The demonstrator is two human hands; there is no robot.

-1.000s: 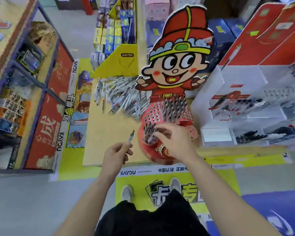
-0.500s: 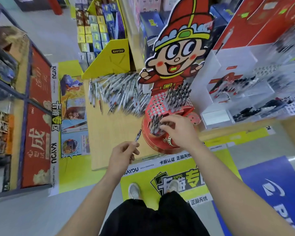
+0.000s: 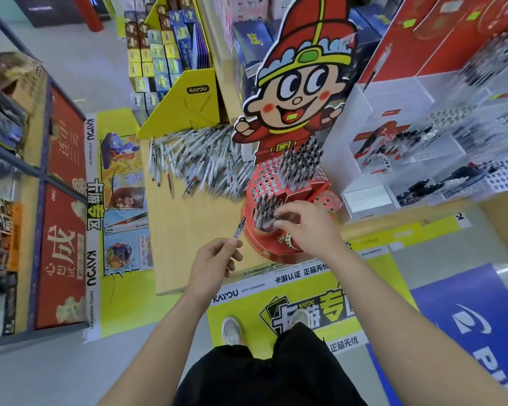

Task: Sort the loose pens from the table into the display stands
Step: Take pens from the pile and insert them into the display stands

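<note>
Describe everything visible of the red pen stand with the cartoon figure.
The red cardboard pen stand is round and tiered, its top faces dotted with small holes. A cartoon cut-out in a red hat rises behind. Dark-capped pens stand upright in an upper cluster and a lower cluster; many holes are free. It stands on the pale wooden table. The right hand pinches a pen in the lower cluster.

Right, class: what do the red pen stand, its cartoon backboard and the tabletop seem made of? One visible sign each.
Red pen stand: probably printed cardboard; punched holes, thin folded walls. Cartoon backboard: likely flat printed card; cut-out outline. Tabletop: pale wood or laminate, matt; uniform tan.
</note>
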